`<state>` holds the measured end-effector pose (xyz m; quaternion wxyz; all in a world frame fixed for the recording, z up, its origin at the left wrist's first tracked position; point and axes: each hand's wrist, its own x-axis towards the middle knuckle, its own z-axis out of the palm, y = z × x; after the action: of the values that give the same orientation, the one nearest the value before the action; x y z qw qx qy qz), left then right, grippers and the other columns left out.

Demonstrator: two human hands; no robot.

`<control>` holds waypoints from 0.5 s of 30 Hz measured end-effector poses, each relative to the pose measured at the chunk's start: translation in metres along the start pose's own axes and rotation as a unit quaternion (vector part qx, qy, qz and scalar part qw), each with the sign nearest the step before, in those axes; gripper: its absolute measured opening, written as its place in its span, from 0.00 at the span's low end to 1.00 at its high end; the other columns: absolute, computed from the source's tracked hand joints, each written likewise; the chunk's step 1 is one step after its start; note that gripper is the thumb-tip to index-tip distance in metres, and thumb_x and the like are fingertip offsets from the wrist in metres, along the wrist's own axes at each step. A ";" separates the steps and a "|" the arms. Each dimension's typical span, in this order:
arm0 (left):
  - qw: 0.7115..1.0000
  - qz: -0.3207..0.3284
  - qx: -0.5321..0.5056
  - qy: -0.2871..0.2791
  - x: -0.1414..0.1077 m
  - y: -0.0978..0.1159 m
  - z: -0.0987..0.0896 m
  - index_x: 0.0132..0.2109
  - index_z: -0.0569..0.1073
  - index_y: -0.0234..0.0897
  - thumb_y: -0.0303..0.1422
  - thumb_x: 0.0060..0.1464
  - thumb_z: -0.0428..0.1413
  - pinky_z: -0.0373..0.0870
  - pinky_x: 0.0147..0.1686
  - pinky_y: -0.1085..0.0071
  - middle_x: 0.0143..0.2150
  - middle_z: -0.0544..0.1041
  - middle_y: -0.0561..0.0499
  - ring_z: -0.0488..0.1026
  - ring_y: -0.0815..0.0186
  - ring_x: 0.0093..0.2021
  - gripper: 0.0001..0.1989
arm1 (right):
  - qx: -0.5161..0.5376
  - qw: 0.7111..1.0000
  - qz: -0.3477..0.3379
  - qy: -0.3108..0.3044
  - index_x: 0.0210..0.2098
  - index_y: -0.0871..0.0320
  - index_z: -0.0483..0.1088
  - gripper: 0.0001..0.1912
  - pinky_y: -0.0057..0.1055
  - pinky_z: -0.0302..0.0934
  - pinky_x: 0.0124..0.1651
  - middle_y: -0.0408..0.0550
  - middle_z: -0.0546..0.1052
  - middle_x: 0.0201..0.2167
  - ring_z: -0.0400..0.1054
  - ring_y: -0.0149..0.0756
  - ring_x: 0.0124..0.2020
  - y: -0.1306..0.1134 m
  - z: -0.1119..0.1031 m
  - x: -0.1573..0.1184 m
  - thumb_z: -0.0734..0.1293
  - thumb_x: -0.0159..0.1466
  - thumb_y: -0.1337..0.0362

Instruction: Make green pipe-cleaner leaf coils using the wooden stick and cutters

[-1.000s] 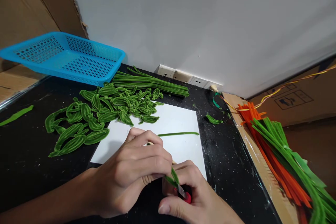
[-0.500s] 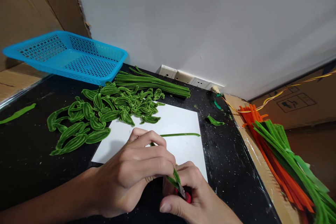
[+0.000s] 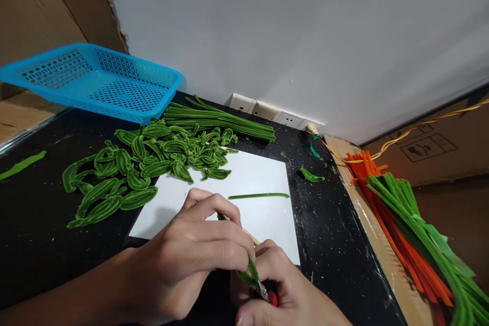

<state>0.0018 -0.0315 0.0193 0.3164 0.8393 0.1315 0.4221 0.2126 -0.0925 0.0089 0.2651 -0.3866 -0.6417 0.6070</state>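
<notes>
My left hand pinches a green fuzzy pipe-cleaner leaf at its tip, fingers bent over it. In my right hand is a red-handled metal tool, scissors or pliers; I cannot tell which. Its metal end meets the leaf, and most of it is hidden by the fingers. A thin pale stick shows between the hands. Under them lies a white sheet with one short green pipe cleaner on it. Many looped green leaves are heaped to the left.
A blue perforated basket stands at the back left. Straight green pipe cleaners lie by the wall sockets. One leaf rests right of the sheet. Orange strips, a green bundle and a wire are at the right.
The view has shifted slightly. Both hands stay together at the leaf, with the right hand and tool a little lower. More of the thin stick shows.
</notes>
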 end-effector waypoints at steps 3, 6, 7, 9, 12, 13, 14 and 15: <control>1.000 -0.004 0.001 0.008 0.001 0.000 0.000 0.44 0.74 0.41 0.22 0.69 0.46 0.63 0.47 0.57 0.40 0.84 0.51 0.74 0.60 0.39 0.13 | -0.014 1.000 0.002 0.004 0.20 0.55 0.59 0.34 0.28 0.49 0.27 0.36 0.55 0.18 0.52 0.29 0.25 0.001 0.000 -0.001 0.68 0.62 0.33; 1.000 0.005 -0.010 0.008 0.001 -0.001 0.000 0.45 0.74 0.40 0.20 0.67 0.46 0.64 0.47 0.57 0.40 0.84 0.50 0.74 0.61 0.39 0.14 | -0.021 0.999 0.006 0.025 0.20 0.56 0.61 0.34 0.28 0.49 0.26 0.37 0.55 0.19 0.51 0.29 0.25 -0.001 0.000 -0.002 0.68 0.62 0.33; 1.000 0.005 -0.014 0.007 0.001 -0.001 0.000 0.45 0.74 0.40 0.19 0.67 0.46 0.64 0.48 0.57 0.41 0.84 0.49 0.74 0.60 0.40 0.14 | -0.023 0.999 0.006 0.034 0.20 0.56 0.61 0.34 0.28 0.49 0.26 0.37 0.55 0.19 0.52 0.30 0.25 -0.002 0.001 -0.002 0.68 0.63 0.33; 1.000 0.003 -0.017 0.005 0.001 -0.001 0.001 0.45 0.73 0.39 0.18 0.66 0.46 0.63 0.48 0.57 0.42 0.84 0.49 0.74 0.60 0.42 0.14 | -0.030 0.999 0.002 0.045 0.20 0.56 0.62 0.33 0.29 0.49 0.27 0.37 0.55 0.19 0.52 0.30 0.25 -0.004 0.002 -0.003 0.69 0.63 0.34; 1.000 -0.008 -0.013 0.011 -0.001 -0.001 0.002 0.44 0.72 0.39 0.18 0.66 0.47 0.61 0.48 0.57 0.42 0.83 0.49 0.74 0.58 0.44 0.14 | -0.034 0.998 -0.006 0.049 0.20 0.56 0.60 0.33 0.29 0.47 0.26 0.37 0.55 0.19 0.51 0.29 0.24 -0.006 0.003 0.000 0.70 0.63 0.36; 1.000 -0.009 -0.011 0.017 -0.001 -0.001 0.002 0.44 0.72 0.39 0.18 0.66 0.47 0.61 0.48 0.57 0.41 0.83 0.49 0.74 0.58 0.44 0.14 | -0.032 0.998 -0.009 0.049 0.19 0.56 0.59 0.33 0.30 0.46 0.26 0.36 0.55 0.18 0.50 0.28 0.24 -0.007 0.003 0.001 0.70 0.62 0.36; 1.000 -0.008 -0.009 0.018 -0.001 -0.002 0.003 0.44 0.72 0.39 0.18 0.66 0.47 0.60 0.48 0.57 0.41 0.83 0.49 0.74 0.58 0.44 0.13 | -0.029 0.998 -0.013 0.049 0.19 0.56 0.58 0.34 0.30 0.45 0.25 0.36 0.54 0.18 0.49 0.28 0.23 -0.007 0.003 0.002 0.71 0.62 0.36; 1.000 -0.006 -0.006 0.018 -0.001 -0.002 0.003 0.44 0.72 0.39 0.18 0.66 0.47 0.59 0.47 0.57 0.40 0.82 0.49 0.74 0.59 0.44 0.13 | -0.023 0.998 -0.018 0.049 0.18 0.56 0.56 0.35 0.30 0.44 0.25 0.35 0.54 0.18 0.48 0.27 0.22 -0.007 0.003 0.004 0.71 0.62 0.36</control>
<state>0.0036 -0.0322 0.0161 0.3214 0.8290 0.1393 0.4360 0.2066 -0.0913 0.0149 0.2978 -0.4104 -0.6488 0.5674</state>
